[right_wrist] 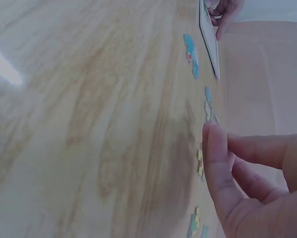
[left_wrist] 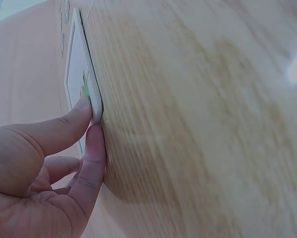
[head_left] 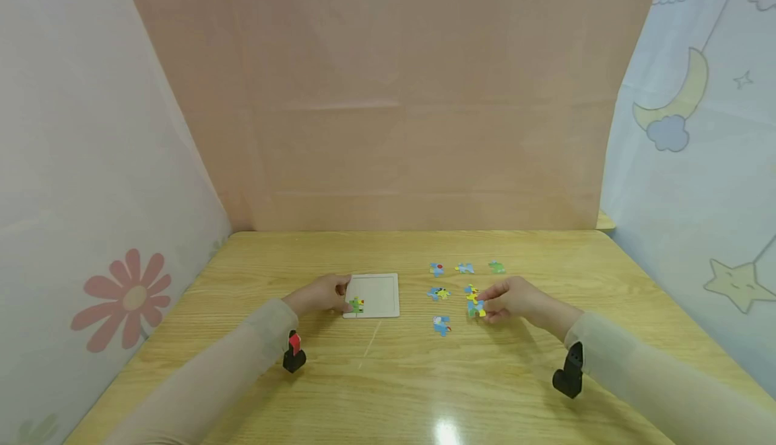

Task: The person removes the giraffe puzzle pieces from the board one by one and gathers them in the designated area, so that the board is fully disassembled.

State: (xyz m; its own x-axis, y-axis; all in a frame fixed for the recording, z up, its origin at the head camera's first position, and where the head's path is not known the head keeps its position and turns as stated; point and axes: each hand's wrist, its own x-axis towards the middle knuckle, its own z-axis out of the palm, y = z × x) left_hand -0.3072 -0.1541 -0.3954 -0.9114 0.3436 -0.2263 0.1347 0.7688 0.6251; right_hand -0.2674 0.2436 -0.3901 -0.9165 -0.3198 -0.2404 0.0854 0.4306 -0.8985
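At its lower left corner, a white square puzzle tray is pinched by my left hand. In the left wrist view the thumb lies on top and a finger supports the tray's edge. A green jigsaw piece with red and yellow spots lies in that corner, partly under the thumb. My right hand pinches a blue, yellow and white jigsaw piece between thumb and fingers. Right behind it is a yellow and blue piece, partly overlapped in the head view.
Right of the tray, several loose pieces lie on the wooden table: a blue one with a red dot, a light blue one, a green one, a blue-yellow one and a blue one. A curtain hangs behind.
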